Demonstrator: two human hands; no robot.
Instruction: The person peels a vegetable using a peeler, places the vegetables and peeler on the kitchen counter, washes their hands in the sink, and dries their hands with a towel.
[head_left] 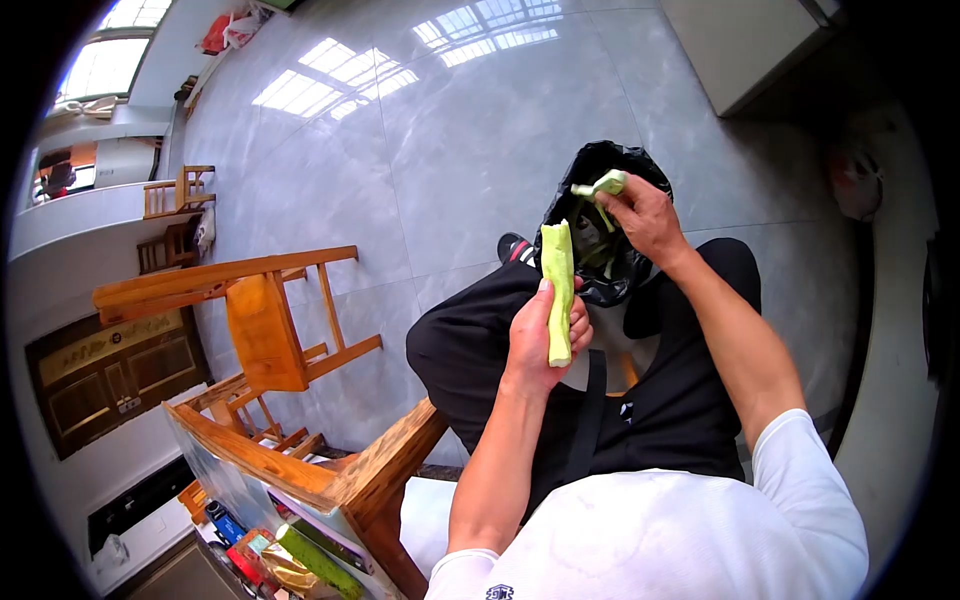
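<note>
My left hand (545, 335) is wrapped round a long, pale green peeled vegetable stalk (558, 290), which points away from me. My right hand (645, 215) is closed on a small light green piece (608, 184) over the opening of a black plastic bag (594, 160). The stalk and the small piece are apart. Inside the bag, between my knees, lie green strips (590, 225). The fingertips of my right hand are partly hidden by the piece.
A wooden chair (265, 330) stands on the grey tiled floor to the left. The corner of a wooden table (385, 455), holding a green vegetable (318, 562) and packages, is near my left elbow. A pale cabinet (740, 50) stands at the upper right.
</note>
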